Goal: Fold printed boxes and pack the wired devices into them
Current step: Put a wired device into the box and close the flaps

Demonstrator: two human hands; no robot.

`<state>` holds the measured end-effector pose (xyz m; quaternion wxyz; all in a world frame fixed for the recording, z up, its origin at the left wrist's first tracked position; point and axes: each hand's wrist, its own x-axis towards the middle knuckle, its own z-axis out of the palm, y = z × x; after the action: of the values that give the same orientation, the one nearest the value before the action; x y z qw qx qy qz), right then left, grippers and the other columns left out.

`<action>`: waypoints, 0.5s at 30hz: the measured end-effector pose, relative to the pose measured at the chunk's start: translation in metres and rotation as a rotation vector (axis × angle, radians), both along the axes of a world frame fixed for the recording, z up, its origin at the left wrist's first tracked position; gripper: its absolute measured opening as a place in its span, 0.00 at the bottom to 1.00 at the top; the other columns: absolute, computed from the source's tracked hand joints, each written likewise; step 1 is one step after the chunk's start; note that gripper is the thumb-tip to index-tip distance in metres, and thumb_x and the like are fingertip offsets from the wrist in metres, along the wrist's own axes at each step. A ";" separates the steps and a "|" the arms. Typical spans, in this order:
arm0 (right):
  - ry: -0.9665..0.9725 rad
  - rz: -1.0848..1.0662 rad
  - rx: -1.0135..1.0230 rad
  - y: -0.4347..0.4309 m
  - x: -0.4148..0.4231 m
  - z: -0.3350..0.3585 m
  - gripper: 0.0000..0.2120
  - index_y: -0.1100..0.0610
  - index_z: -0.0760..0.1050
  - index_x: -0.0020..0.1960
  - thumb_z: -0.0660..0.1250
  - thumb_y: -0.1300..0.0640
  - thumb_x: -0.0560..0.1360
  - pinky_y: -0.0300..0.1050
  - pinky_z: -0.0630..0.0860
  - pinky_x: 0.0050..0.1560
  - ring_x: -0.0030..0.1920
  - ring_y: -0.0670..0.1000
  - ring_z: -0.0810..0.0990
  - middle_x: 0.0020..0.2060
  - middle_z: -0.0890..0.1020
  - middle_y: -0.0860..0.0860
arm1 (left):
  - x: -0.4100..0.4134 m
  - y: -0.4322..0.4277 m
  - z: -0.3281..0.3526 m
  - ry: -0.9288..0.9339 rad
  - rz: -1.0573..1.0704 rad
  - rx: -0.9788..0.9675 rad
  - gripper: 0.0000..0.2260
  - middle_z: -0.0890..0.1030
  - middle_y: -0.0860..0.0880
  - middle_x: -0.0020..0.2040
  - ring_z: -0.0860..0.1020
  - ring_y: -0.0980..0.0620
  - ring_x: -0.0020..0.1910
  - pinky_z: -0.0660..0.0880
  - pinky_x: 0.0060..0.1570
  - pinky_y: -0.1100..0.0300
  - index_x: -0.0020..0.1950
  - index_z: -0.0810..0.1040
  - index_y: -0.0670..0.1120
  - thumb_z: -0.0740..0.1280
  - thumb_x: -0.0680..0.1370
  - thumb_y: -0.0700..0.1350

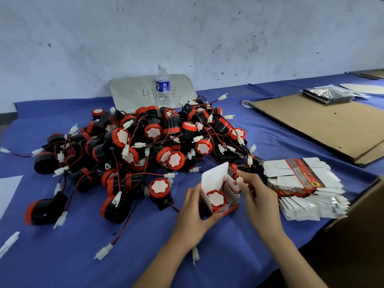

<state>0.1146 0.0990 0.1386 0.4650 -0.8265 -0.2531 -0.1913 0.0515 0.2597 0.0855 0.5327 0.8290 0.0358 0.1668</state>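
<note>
Two bare arms reach in from the near side of the bench [62, 256], and both hands meet at one small printed box [214, 177]. That box stands up straight with its mouth to the ceiling. Its tall white flap sticks up on the far side. Down inside sits a wired device [216, 199], red ring and white face looking up.

The left hand [193, 217] holds the box, with fingers curled round its left wall and the thumb on the near bottom edge. The right hand [259, 198] is at the box's right side. It pinches the white plug [239, 180] on the end of the red and black wire, just above the right rim.

So I think the next job is to tuck the plug and wire down into the mouth, and the right hand is the one to do it. It looks like a tight fit, since the device fills most of the box.

Behind the box, very near, lies the big pile of devices [145, 142], wires all tangled. Right of the box waits the stack of flat boxes [307, 188], close to the right wrist. On the box's near side the arms seem to have room to move.
</note>
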 end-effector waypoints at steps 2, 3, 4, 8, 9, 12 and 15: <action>-0.135 -0.051 -0.094 -0.006 -0.003 -0.007 0.14 0.58 0.78 0.59 0.67 0.68 0.76 0.30 0.71 0.40 0.41 0.45 0.79 0.44 0.84 0.50 | 0.000 -0.001 0.000 0.007 0.008 0.004 0.32 0.69 0.61 0.60 0.71 0.65 0.60 0.70 0.53 0.76 0.71 0.63 0.58 0.75 0.71 0.54; -0.198 -0.062 -0.134 -0.007 -0.006 -0.010 0.14 0.58 0.78 0.59 0.67 0.68 0.76 0.35 0.74 0.39 0.40 0.47 0.80 0.43 0.84 0.51 | 0.000 -0.001 0.000 0.006 0.008 0.006 0.32 0.69 0.61 0.60 0.72 0.64 0.60 0.70 0.53 0.75 0.70 0.63 0.58 0.75 0.71 0.54; -0.249 -0.081 -0.175 -0.006 -0.009 -0.011 0.13 0.56 0.78 0.59 0.66 0.66 0.76 0.41 0.77 0.34 0.37 0.49 0.81 0.39 0.84 0.51 | 0.001 -0.001 -0.001 0.004 0.010 0.007 0.32 0.69 0.61 0.60 0.72 0.63 0.61 0.70 0.54 0.74 0.71 0.63 0.57 0.75 0.71 0.54; -0.356 -0.197 -0.316 0.002 -0.012 -0.014 0.12 0.50 0.67 0.47 0.70 0.60 0.73 0.41 0.61 0.19 0.20 0.52 0.71 0.22 0.74 0.49 | 0.001 -0.001 -0.002 0.013 0.014 0.025 0.33 0.69 0.59 0.60 0.72 0.61 0.61 0.74 0.56 0.67 0.71 0.64 0.55 0.75 0.71 0.53; -0.357 -0.197 -0.336 0.004 -0.010 -0.016 0.15 0.51 0.67 0.45 0.73 0.61 0.71 0.41 0.61 0.18 0.19 0.52 0.69 0.20 0.72 0.50 | 0.001 -0.001 -0.002 0.017 0.013 0.035 0.33 0.69 0.58 0.60 0.72 0.60 0.62 0.75 0.57 0.64 0.72 0.63 0.54 0.75 0.71 0.53; -0.355 -0.225 -0.404 0.012 -0.007 -0.023 0.13 0.57 0.77 0.40 0.80 0.65 0.63 0.40 0.58 0.17 0.16 0.52 0.67 0.18 0.70 0.50 | 0.001 -0.001 -0.002 0.021 0.017 0.046 0.33 0.69 0.58 0.60 0.72 0.61 0.61 0.74 0.55 0.67 0.71 0.64 0.53 0.75 0.71 0.54; -0.318 -0.267 -0.354 0.020 -0.007 -0.029 0.11 0.58 0.80 0.39 0.81 0.65 0.63 0.40 0.65 0.18 0.22 0.52 0.75 0.26 0.80 0.49 | 0.001 -0.001 -0.002 0.021 0.021 0.042 0.31 0.69 0.60 0.59 0.72 0.64 0.59 0.72 0.52 0.73 0.69 0.65 0.55 0.76 0.71 0.54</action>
<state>0.1072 0.1188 0.1094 0.2385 -0.8804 -0.2414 -0.3312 0.0520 0.2586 0.0835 0.5130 0.8412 0.0463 0.1644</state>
